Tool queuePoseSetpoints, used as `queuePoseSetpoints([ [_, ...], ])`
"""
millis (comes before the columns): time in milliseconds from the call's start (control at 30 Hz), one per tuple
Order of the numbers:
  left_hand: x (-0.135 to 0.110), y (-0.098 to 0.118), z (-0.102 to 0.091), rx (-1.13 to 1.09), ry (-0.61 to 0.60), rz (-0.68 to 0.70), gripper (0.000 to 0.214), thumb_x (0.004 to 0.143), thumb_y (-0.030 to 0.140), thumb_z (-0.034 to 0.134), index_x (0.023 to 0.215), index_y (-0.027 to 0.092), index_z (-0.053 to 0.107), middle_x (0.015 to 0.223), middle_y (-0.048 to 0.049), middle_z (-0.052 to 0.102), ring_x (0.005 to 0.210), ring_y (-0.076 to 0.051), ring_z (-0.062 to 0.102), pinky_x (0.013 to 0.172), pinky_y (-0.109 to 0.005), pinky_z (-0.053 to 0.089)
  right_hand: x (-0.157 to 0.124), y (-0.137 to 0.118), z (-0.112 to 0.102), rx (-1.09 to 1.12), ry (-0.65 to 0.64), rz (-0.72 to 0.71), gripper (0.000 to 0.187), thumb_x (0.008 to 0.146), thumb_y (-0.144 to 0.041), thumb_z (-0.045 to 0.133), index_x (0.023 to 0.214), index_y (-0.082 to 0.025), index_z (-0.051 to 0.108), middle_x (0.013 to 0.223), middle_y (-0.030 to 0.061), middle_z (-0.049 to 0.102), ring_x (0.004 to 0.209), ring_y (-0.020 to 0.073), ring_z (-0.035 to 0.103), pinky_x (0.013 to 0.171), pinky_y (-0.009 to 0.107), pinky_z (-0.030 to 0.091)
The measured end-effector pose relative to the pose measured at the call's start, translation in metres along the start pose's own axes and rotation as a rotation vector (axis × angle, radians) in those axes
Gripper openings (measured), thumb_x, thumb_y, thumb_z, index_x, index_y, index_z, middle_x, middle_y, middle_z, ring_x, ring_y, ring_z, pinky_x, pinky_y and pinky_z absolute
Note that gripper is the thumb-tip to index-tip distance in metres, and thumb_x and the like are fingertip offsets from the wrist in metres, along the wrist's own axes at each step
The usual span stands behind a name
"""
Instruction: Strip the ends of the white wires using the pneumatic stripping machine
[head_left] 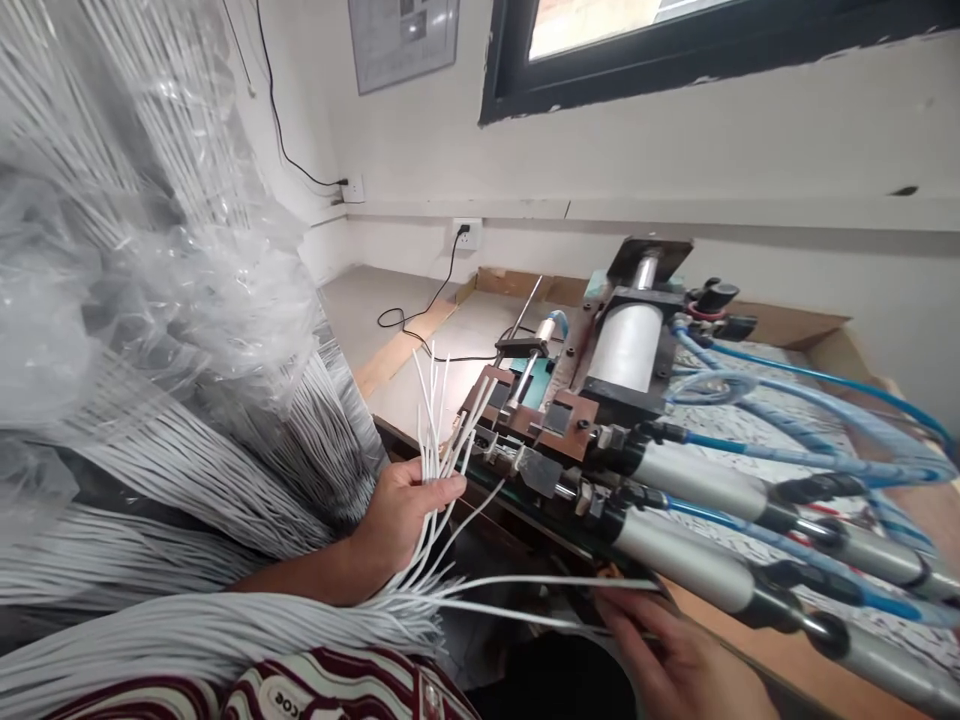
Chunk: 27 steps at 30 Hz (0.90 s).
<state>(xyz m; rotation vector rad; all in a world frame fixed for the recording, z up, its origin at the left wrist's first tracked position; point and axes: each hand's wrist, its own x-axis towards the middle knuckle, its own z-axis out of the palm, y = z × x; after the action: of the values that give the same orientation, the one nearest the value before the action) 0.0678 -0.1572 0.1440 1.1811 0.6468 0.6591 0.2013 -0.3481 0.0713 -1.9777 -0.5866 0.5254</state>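
Note:
My left hand [409, 510] is closed around a bunch of thin white wires [429, 440], the thumb lying across them and their loose ends fanning upward. More of these wires run from a thick bundle [225, 635] across the lap. At the lower right, my right hand [667, 645] has its fingers closed at the ends of two white wires [540, 581] pulled out sideways; its fingertips are partly hidden. A pneumatic machine [525, 420] with brown plates and metal jaws stands just beyond the left hand. One wire reaches up to its jaws.
Large plastic-wrapped wire bundles [225, 290] fill the left side. Silver air cylinders [690, 560] and blue hoses [810, 380] extend to the right. A black cord [450, 280] runs from a wall socket [468, 234] over the table. Cardboard edging [787, 325] borders the machine's back.

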Motion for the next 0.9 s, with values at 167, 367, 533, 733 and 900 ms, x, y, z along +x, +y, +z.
queuePoseSetpoints([
  [167,0.001,-0.001,-0.001,0.030,0.007,-0.005,0.019,0.056,0.026,0.074,0.055,0.011,0.063,0.049,0.0034,0.051,0.051,-0.007,0.041,0.056,-0.023,0.030,-0.001,-0.016,0.050,0.338,0.010,0.052,0.047,0.061,-0.050,0.061,0.094,-0.018,0.068,0.070,0.0079,0.067,0.050,0.0187,0.053,0.046,0.029,0.040],
  [367,0.001,-0.002,-0.002,0.005,-0.002,-0.028,0.021,0.056,0.028,0.074,0.054,0.011,0.061,0.048,0.0037,0.050,0.048,-0.007,0.039,0.053,-0.023,0.029,0.021,-0.037,0.120,0.753,-0.124,0.148,0.057,0.061,-0.055,0.065,0.098,-0.011,0.064,0.045,-0.0054,0.045,0.038,0.0087,0.033,0.037,0.021,0.024],
  [533,0.003,0.002,-0.003,-0.012,0.043,-0.005,0.018,0.057,0.025,0.074,0.057,0.010,0.065,0.049,0.0029,0.051,0.048,-0.006,0.039,0.052,-0.023,0.027,0.021,-0.044,0.116,0.724,-0.052,-0.123,0.034,0.065,-0.046,0.068,0.079,-0.015,0.071,0.064,0.0040,0.061,0.055,0.0141,0.049,0.051,0.026,0.038],
  [733,0.004,0.008,-0.001,-0.013,0.033,0.004,0.018,0.060,0.024,0.072,0.054,0.011,0.061,0.047,0.0034,0.048,0.048,-0.006,0.037,0.053,-0.022,0.028,0.029,-0.068,0.109,1.092,-0.019,0.005,0.034,0.058,-0.044,0.075,0.073,-0.014,0.071,0.057,0.0028,0.060,0.046,0.0078,0.040,0.043,0.021,0.031],
  [900,0.008,0.008,-0.001,0.004,0.023,0.013,0.021,0.059,0.026,0.073,0.051,0.011,0.060,0.045,0.0031,0.048,0.046,-0.006,0.036,0.051,-0.022,0.026,0.041,-0.078,0.108,1.300,-0.146,0.173,0.034,0.048,-0.038,0.082,0.067,-0.012,0.071,0.048,-0.0015,0.052,0.040,0.0026,0.031,0.039,0.016,0.023],
])
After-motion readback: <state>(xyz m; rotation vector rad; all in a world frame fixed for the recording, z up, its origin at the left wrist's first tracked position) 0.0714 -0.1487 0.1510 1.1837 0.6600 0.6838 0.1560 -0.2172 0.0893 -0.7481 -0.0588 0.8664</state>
